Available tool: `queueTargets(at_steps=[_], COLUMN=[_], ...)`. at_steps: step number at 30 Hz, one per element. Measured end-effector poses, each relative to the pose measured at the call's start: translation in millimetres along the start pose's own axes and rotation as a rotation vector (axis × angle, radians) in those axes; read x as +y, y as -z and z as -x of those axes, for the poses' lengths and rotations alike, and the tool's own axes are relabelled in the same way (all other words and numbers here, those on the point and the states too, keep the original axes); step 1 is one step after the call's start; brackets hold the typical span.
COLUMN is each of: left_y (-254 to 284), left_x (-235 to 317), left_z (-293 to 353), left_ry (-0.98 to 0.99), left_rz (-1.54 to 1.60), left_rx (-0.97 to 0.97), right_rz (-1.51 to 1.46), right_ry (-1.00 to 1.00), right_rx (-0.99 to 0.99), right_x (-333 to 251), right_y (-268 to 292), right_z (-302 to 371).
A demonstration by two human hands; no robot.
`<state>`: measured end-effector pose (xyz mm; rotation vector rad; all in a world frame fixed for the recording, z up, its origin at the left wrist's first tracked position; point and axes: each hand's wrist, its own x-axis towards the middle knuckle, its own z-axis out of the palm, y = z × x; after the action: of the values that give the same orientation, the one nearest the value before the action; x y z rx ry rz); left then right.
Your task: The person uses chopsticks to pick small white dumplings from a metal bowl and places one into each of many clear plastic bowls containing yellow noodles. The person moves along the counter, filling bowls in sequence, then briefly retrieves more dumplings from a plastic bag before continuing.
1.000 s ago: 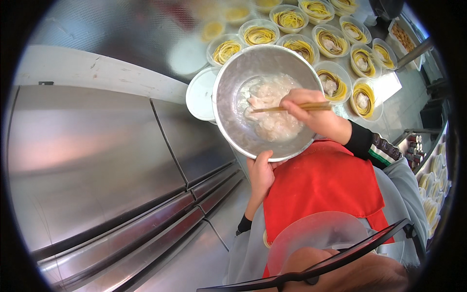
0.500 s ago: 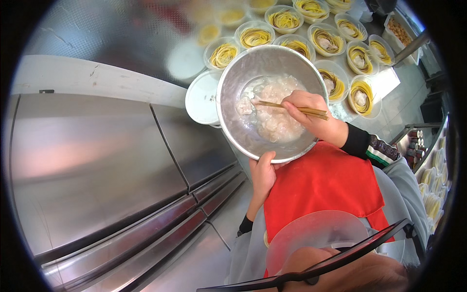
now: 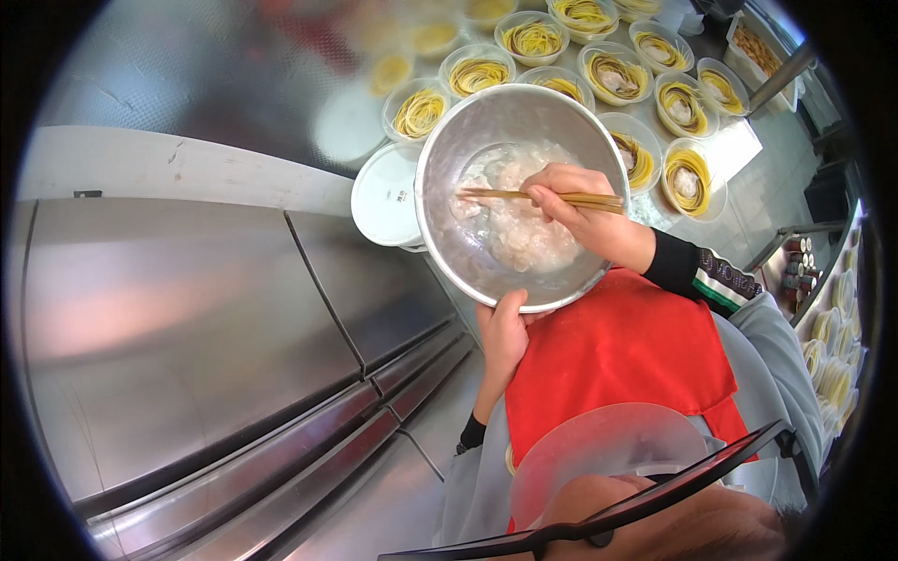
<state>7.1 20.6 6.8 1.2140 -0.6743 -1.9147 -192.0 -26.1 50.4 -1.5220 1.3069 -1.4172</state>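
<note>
My left hand (image 3: 503, 338) grips the near rim of a large round metal bowl (image 3: 524, 114), its thumb up on the rim and its other fingers partly hidden beneath. In the bowl lies a pale, wet, glistening mass of soft pieces (image 3: 535, 245), which looks like raw meat in a slimy coating. My right hand (image 3: 589, 217) is closed around a pair of wooden chopsticks (image 3: 500, 194) above the mass. Their tips point left, over a pale piece by the bowl's left inner wall; I cannot tell whether they pinch it.
Beyond the bowl, several clear plastic bowls (image 3: 477, 73) of yellow strands stand on a metal counter (image 3: 187, 84); some carry a pale lump. A white round tub (image 3: 385, 198) sits left of the metal bowl. Steel cabinet fronts (image 3: 178, 327) fill the left. Containers of pale food (image 3: 832, 360) line the far right.
The chopsticks have swung flatter, their tips shifting left, and my right hand has moved slightly up and left. The pale piece at their tips shows less. My left hand stays on the rim.
</note>
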Motion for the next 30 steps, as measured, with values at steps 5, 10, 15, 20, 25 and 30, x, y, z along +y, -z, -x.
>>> queueTargets(at_steps=[5, 10, 15, 20, 25, 30], left_y=[2.3, 3.2, 4.3, 3.8, -0.3, -2.2], left_x=[-1.1, -2.7, -1.9, 0.1, 3.1, 2.8], left_z=[-0.1, -2.2, -2.0, -1.5, 0.0, 2.4], left_ry=[0.018, 0.012, 0.023, -0.005, 0.006, 0.024], left_rz=[0.043, 0.037, 0.056, 0.116, 0.052, 0.056], left_rx=[-0.012, -0.025, 0.018, 0.023, 0.04, 0.01], right_rz=[-0.02, 0.191, 0.167, 0.419, 0.12, -0.332], right_ry=[-0.151, 0.251, 0.115, 0.122, 0.056, -0.333], right_rx=[0.069, -0.018, 0.023, -0.17, 0.004, 0.169], right_x=[0.5, 13.3, 3.2, -1.3, 19.5, 14.3], right_y=[12.7, 4.3, 20.9, 37.6, 18.2, 5.0], right_z=[-3.0, -8.1, -5.7, 11.4, 12.5, 1.5])
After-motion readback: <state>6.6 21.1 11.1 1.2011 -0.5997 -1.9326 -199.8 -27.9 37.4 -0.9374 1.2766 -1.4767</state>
